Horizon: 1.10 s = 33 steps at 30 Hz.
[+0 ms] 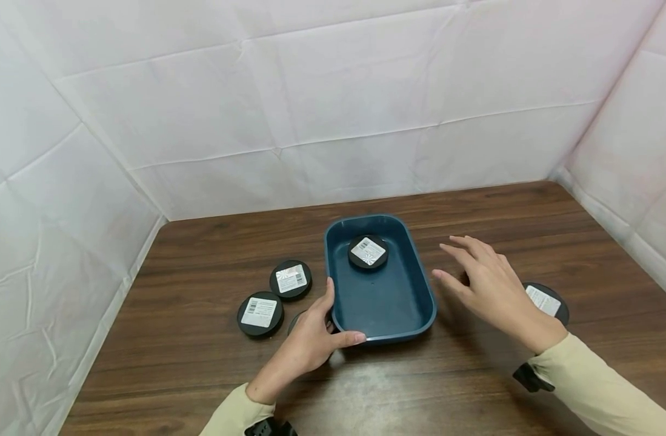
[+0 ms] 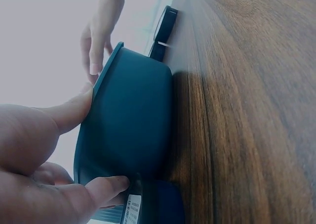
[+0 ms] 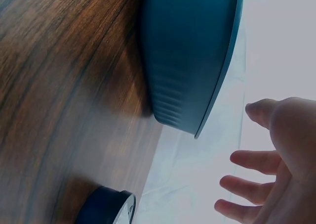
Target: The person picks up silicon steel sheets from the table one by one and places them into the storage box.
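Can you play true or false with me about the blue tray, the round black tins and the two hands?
1. One round black tin lies inside the blue tray. True.
2. The right hand is gripping a tin. False: it hovers open beside the tray, holding nothing.
3. The left hand holds the tray's near corner. True.
4. The tray is red. False: it is dark blue.
5. Two labelled tins sit on the wooden table left of the tray. True.
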Available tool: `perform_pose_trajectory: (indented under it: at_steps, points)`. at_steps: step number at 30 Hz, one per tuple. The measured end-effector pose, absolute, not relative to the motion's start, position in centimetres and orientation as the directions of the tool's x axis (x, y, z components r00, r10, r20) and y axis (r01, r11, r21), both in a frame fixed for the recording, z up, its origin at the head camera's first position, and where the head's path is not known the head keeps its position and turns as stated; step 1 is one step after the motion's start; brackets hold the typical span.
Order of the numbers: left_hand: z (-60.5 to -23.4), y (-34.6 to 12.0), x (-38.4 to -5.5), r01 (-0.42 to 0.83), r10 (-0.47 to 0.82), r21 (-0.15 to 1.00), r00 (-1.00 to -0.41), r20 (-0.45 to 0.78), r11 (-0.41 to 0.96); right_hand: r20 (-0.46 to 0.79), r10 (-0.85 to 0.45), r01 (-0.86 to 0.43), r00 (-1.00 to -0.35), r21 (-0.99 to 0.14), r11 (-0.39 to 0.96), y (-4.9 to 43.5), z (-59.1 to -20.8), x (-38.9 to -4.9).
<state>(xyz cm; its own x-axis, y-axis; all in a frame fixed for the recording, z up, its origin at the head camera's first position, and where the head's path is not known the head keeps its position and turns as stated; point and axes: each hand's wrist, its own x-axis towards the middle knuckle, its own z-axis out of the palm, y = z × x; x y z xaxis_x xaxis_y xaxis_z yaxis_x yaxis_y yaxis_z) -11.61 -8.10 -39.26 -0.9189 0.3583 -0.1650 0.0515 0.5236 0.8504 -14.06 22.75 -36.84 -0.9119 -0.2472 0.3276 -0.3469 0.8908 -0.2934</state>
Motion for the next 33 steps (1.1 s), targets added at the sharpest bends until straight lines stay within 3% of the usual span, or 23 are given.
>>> perform_pose_trajectory:
  at_steps: [33]
  points:
    - [-39.2,-8.1,-11.6,0.03,0.362,0.869,-0.916,-0.174,0.495,0.293,-0.177,-0.261,-0.94,-0.281,0.923,25.4,-38.4,-13.9]
